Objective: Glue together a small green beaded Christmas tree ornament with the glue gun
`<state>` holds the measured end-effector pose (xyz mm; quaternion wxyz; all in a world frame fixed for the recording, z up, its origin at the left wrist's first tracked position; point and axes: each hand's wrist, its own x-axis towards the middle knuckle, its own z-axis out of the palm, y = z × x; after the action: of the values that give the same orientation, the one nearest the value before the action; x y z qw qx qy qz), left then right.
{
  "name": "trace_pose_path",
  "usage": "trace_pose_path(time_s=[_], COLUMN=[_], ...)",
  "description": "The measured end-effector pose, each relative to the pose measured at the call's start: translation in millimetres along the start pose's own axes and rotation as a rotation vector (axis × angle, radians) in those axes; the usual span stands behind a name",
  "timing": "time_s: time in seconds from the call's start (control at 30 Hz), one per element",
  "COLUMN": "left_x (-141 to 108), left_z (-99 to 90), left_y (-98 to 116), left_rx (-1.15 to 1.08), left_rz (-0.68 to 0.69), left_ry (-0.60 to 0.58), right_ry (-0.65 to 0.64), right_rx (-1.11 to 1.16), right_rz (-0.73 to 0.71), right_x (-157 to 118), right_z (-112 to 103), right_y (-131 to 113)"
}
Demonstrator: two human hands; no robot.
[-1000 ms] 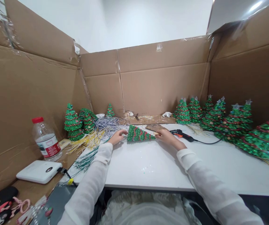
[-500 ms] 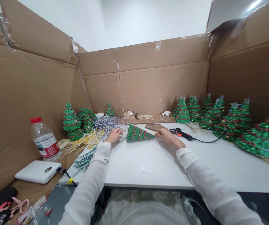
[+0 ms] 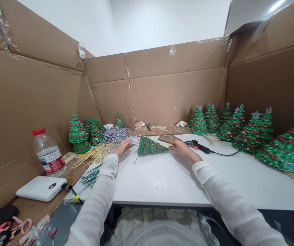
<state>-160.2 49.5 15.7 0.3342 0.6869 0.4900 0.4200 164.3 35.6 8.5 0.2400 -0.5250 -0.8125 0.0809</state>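
A small green tree [image 3: 152, 146] wound with red was held on its side over the middle of the white table [image 3: 183, 184], its wide base turned to the left and its narrow tip to the right. The tip was gripped by the bent fingers of the right hand [image 3: 180, 149], at which a short pale piece [image 3: 172, 145] could also be seen. The left hand [image 3: 121, 147] was placed apart from the base, beside a tangle of purple-grey wires [image 3: 117, 134]; its fingers were curled, but whether a strand was pinched in them could not be told. Behind the right hand a flat brown object [image 3: 169, 138] was partly hidden, and a black and orange tool [image 3: 200, 147] was laid just beside it, joined to a cable [image 3: 226, 154]. Yellow strands [image 3: 93, 155] and green strands [image 3: 92, 175] were spread on the left. Finished-looking trees [image 3: 256, 131] were crowded along the right side, many topped with stars. At the far left, a red-capped bottle [image 3: 51, 159] was stood behind a white device [image 3: 40, 188], and the whole was enclosed by cardboard walls [image 3: 177, 89].
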Motion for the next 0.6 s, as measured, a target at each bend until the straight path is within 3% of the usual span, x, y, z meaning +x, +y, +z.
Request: trace_pose_path(time_s=[0.13,0.4,0.6], left_x=[-2,-8,-8], left_z=[-5.7,-18.3,-16.6], left_y=[5,4,2], left_rx=[-0.003,0.250,0.330], left_rz=[0.009,0.075,0.035], left_ry=[-0.010,0.056,0.167], right_ry=[-0.004,0.001,-0.008], right_rx=[-0.016,-0.057,-0.053], right_rz=[0.003,0.037,0.051], right_x=[0,-1,-1], right_z=[0,0,0], right_y=[0,-2,-1])
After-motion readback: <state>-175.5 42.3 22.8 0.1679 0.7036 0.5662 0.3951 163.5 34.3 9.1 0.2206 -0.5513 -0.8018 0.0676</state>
